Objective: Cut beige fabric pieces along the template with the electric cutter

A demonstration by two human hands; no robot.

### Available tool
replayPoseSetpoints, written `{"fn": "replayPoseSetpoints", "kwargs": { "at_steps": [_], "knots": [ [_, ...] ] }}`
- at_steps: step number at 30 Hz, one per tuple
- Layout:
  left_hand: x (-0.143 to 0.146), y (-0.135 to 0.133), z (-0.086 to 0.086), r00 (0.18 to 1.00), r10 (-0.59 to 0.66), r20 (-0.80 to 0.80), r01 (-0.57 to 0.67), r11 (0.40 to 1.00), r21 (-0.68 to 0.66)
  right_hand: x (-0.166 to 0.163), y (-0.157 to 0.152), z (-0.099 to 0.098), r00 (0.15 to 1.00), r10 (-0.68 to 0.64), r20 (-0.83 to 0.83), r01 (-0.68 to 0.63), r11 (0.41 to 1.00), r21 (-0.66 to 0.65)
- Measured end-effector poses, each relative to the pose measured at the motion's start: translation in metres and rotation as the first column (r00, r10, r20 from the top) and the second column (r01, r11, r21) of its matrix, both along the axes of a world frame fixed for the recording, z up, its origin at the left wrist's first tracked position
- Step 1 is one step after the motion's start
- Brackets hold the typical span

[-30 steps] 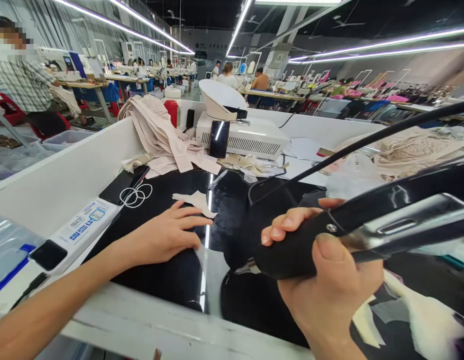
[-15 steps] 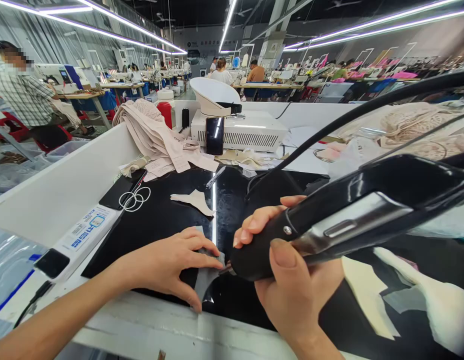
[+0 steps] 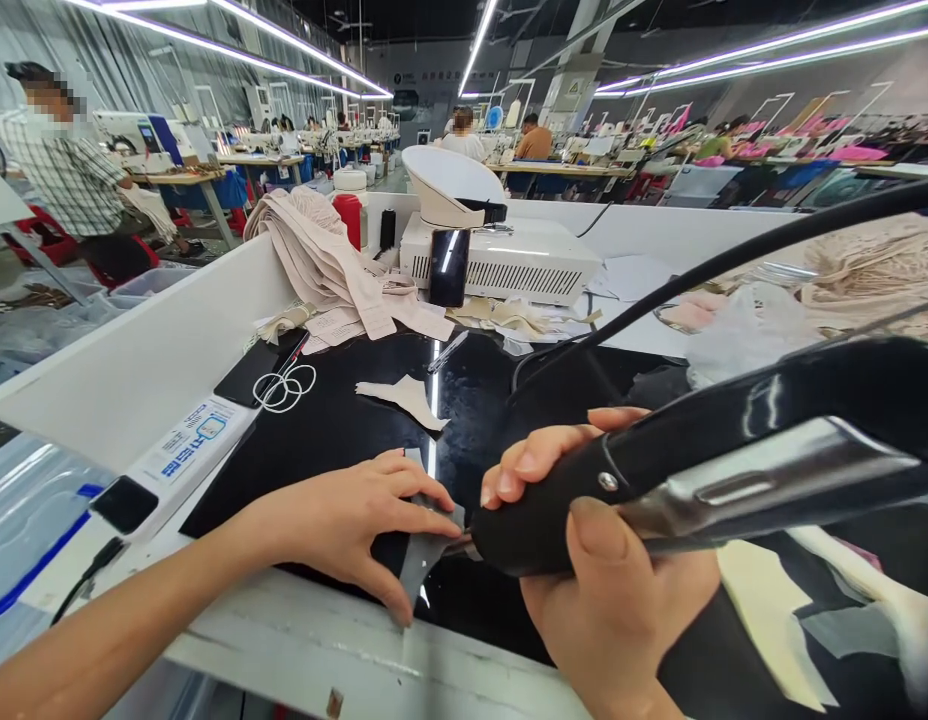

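My right hand [image 3: 614, 570] is wrapped round a black corded hand tool [image 3: 719, 470] with a silver plate on its side. Its small metal tip [image 3: 460, 546] meets the edge of a thin grey translucent piece [image 3: 419, 568] on the black work surface. My left hand [image 3: 359, 515] rests over that piece with thumb and fingers spread, fingertips pressing on it close to the tip. Just beyond my left hand, a beige cut fabric piece [image 3: 408, 398] lies flat. To the right of the tool lie a cream fabric piece [image 3: 771, 610] and a translucent scrap [image 3: 850, 630].
A white machine box [image 3: 501, 262] stands at the back, a phone [image 3: 449, 268] leaning on it and a white visor [image 3: 453, 185] on top. Beige strips [image 3: 329, 270] are heaped back left. A black cable [image 3: 659, 290] arches across the right. A person [image 3: 66, 165] works at far left.
The whole view has shifted slightly, so things sit a little further right. Both hands keep their grip and place at the grey piece, with the tool tip still at its edge.
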State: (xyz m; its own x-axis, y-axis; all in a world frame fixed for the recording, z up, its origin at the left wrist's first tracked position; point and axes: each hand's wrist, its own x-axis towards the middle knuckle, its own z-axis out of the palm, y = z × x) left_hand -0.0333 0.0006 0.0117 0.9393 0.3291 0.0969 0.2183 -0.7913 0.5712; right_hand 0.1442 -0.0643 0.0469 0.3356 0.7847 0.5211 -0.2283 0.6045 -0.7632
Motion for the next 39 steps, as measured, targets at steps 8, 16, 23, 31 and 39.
{"fn": "replayPoseSetpoints", "kwargs": {
  "at_steps": [8,16,23,31,39],
  "knots": [
    [0.002,0.000,0.004,1.000,-0.006,0.025,0.006,1.000,0.001,-0.005,-0.004,-0.001,1.000,0.031,0.005,-0.031,0.999,-0.009],
    [0.003,0.000,0.006,1.000,-0.002,0.013,0.002,1.000,0.004,-0.007,-0.014,0.007,0.996,0.092,0.024,-0.089,0.992,-0.088],
    [0.002,0.001,0.003,0.999,-0.004,0.035,0.004,1.000,0.001,-0.009,-0.021,0.003,0.996,0.081,0.038,-0.077,0.991,-0.108],
    [0.000,0.000,0.002,0.999,0.013,0.052,-0.014,1.000,0.010,0.005,-0.012,0.010,0.999,0.032,-0.001,-0.032,0.997,-0.070],
    [0.002,-0.004,-0.006,0.998,0.045,0.047,-0.051,0.987,0.155,0.040,-0.005,0.016,0.990,-0.136,0.019,0.137,0.987,-0.086]
  ]
}}
